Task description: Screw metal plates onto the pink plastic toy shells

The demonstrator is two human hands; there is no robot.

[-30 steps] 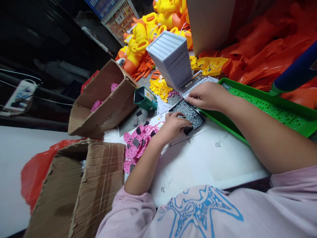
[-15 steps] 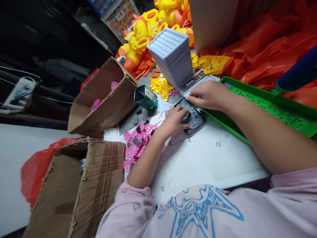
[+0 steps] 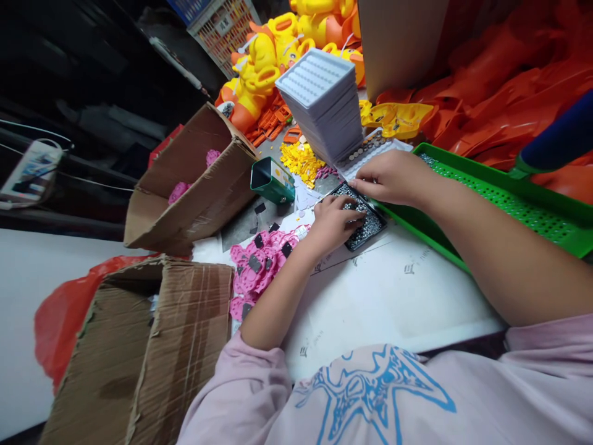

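My left hand (image 3: 337, 221) is over a shallow black tray (image 3: 369, 232) full of small, shiny silver metal pieces. Its fingers are spread and bent, with their tips among the pieces; each piece is too small to make out. My right hand (image 3: 391, 176) is closed at the tray's far corner, thumb against curled fingers. Whatever it pinches is hidden. Just beyond it lies a white ridged plastic tray (image 3: 356, 165) with round metallic discs in part of its rows. A green perforated basket (image 3: 491, 198) reaches under my right forearm.
A tall stack of white trays (image 3: 324, 111) stands behind. Pink plastic parts (image 3: 259, 266) with black pieces lie left, near a green tin (image 3: 273, 180). Two cardboard boxes, one in front (image 3: 185, 346) and one farther back (image 3: 199, 191), flank the table. Yellow-orange toys (image 3: 273, 55) are heaped behind.
My left hand has shifted slightly right and its fingers have moved over the silver pieces. My right hand has stayed almost still.
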